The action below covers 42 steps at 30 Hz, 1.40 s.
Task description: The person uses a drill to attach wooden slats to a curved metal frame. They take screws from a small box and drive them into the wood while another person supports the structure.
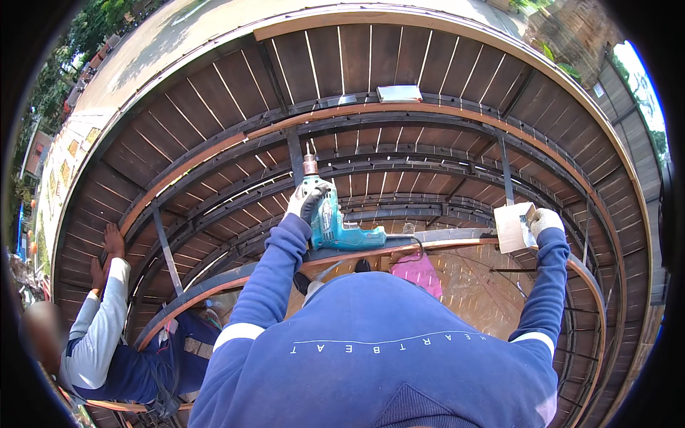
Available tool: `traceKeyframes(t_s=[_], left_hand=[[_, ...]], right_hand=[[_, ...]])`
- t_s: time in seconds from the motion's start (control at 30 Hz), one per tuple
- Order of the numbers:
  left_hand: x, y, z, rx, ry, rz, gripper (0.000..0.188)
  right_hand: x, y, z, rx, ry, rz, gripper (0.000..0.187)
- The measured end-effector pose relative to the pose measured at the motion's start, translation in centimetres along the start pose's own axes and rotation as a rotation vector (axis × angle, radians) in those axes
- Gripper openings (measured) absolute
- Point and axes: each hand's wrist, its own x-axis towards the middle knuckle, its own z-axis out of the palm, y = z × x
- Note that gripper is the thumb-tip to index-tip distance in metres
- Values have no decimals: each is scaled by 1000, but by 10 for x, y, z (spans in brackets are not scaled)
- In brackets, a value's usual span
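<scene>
My left hand [308, 197], in a pale and dark work glove, is closed around the front body of a teal power drill [330, 222]. The drill's chuck [310, 164] and bit point away from me, and its handle end lies over the near curved rail [457, 235]. At the right, my gloved right hand [546, 221] grips the side of a small cardboard box [512, 228]. The box is held above the same rail. Its opening faces my hand, and something shiny shows there, too small to name. My right fingertips are partly hidden by the box.
Curved metal rails and dark slats [385, 53] form a round stepped frame around me. Another flat box [399, 93] lies on a farther rail. At the left, a co-worker [107, 349] has both hands on the slats. A pink cloth [417, 274] and a cable are near me.
</scene>
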Motion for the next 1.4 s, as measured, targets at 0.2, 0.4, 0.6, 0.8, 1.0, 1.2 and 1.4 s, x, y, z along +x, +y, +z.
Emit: traceKeyframes(t_s=[0.2,0.4,0.6,0.8,1.0,1.2,1.4], left_hand=[[-31,16,44,-4,19,28,45],[-91,52,112,636,-177,252,69],[-120,69,130,674,-239,278,75],[-127,66,121,705,-185,296,75],[-116,64,130,739,-219,322,73],[-102,55,132,508,-201,270,65],[-65,37,121,232,-77,176,46]], right_hand=[[-44,-108,-88,563,485,-387,23],[-76,-272,-172,557,352,-1016,27],[-72,-327,-209,365,322,-1220,16],[-75,-345,-222,210,340,-1310,16],[-61,-347,-227,125,346,-1407,11],[-46,-352,-227,249,224,-1305,27],[-63,-338,-140,825,389,-859,81]])
